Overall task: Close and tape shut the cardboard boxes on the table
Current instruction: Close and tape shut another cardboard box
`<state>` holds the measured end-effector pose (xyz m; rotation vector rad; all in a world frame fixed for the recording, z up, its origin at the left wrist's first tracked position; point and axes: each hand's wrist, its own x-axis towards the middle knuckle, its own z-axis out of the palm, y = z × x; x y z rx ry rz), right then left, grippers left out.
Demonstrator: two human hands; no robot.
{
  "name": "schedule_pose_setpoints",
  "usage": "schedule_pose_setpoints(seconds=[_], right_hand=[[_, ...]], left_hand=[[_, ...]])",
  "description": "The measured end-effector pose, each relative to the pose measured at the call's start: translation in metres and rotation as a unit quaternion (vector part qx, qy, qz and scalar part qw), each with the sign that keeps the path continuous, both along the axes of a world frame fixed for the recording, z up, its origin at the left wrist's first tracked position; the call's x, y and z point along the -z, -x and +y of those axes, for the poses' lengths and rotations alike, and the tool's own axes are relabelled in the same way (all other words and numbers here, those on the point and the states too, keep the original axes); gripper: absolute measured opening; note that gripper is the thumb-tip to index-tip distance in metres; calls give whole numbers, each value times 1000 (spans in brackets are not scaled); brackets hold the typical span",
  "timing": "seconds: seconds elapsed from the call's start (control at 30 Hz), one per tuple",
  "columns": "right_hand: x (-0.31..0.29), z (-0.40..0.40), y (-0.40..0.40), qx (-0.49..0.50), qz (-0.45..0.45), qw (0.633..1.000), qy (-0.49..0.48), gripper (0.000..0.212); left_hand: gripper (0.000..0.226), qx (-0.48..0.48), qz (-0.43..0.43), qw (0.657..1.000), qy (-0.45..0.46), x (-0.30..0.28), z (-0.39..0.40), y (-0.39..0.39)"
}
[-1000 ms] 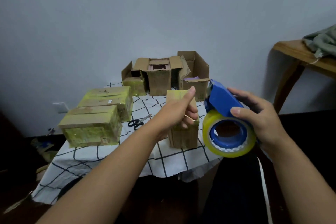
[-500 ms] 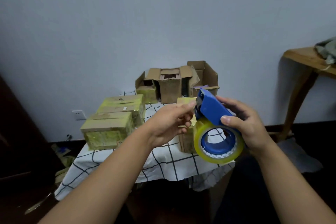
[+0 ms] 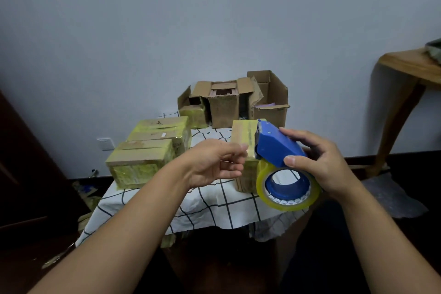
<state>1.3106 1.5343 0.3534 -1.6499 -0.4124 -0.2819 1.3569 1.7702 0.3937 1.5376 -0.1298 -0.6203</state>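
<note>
Moved off the upright taped box [image 3: 243, 150] since a second ago — left hand [image 3: 214, 166], now reaching for the dispenser's front edge, fingertips drawn together, apparently pinching for the tape end; actual contact impossible to tell. Right hand [image 3: 322, 164] wrapped around the blue tape dispenser [image 3: 278, 148], yellowish roll [image 3: 287, 186] hanging below, held near the table's front right corner. Two sealed boxes [image 3: 148, 150] by the tablecloth's left edge; open boxes [image 3: 229, 100] waiting along the far edge. Risk ahead — tape end slipping back onto the roll, or sticking to itself if pulled crooked.
</note>
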Motion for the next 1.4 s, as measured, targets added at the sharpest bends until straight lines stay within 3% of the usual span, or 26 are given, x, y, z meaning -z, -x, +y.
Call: schedule_pose_setpoints(seconds=[0.17,0.47,0.83,1.13,1.27,1.4], right_hand=[[2,-9,-3,1,-3,999,44,52],[-2,-32,-16,17,8,989,149,54],[1,-64,-32,-7,59,968,245,52],[-13,-60,-53,-25,72,953,294,55],[-18,-66,-55,-23,76,950,303,54],[-17,-66,-60,-17,86,945,314,54]], left_hand=[[11,-10,12,1000,-9,3,-4,-4],[24,-15,-54,995,-78,8,-16,-25],[18,-38,-53,989,-134,21,6,-49],[9,-122,-139,968,-168,43,2,-48],[48,-140,-111,976,-128,45,1,-48],[44,-170,-100,974,-108,48,-3,-52]])
